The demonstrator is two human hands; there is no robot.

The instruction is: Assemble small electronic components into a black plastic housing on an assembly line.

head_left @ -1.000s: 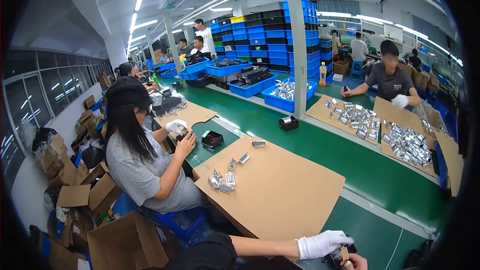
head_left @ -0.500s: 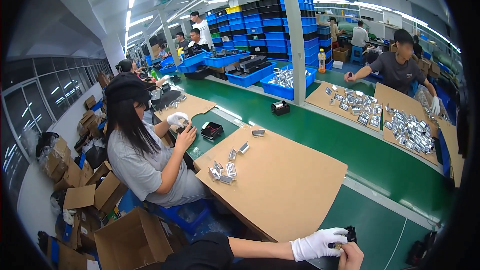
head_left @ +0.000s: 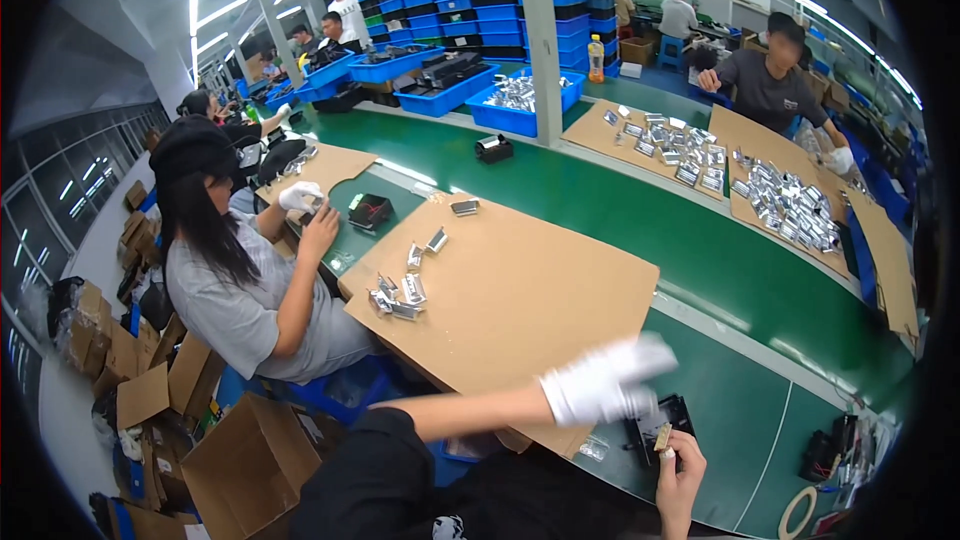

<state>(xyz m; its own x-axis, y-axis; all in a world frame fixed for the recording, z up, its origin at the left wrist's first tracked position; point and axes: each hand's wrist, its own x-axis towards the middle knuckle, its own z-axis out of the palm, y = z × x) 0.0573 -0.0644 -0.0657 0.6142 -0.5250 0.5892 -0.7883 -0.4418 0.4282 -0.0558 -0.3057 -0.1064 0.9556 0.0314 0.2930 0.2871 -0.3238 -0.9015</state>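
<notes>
the green table (head_left: pixel 735 430) is partly covered by a cardboard sheet (head_left: pixel 540 280). over the sheet's near edge the blurred left hand (head_left: pixel 600 382) is held, fingers seemingly stretched and empty. by the bare right hand (head_left: pixel 680 465), nearer the black case (head_left: pixel 680 409) at the left hand's lower right, a small tan piece (head_left: pixel 662 436) is pinched over that case, its length pointed away from the body.

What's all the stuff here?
Lights: many, white, ceiling
Tubs: many, mostly blue and black, back
People: several, varied clothes, around
Bottle: one, yellow, back
Cartons: many, brown, left
Tabletops: several, green, centre
Sheets: several, brown, on tabletops
Metal pieces: many, silver, on sheets
Devices: few, black, on tabletops
Tape roll: one, cream, lower right
Case: one, black, lower right
Small part: one, gold, lower right
Left hand: one, white-gloved, near case
Right hand: one, ungloved, holding small part
</notes>
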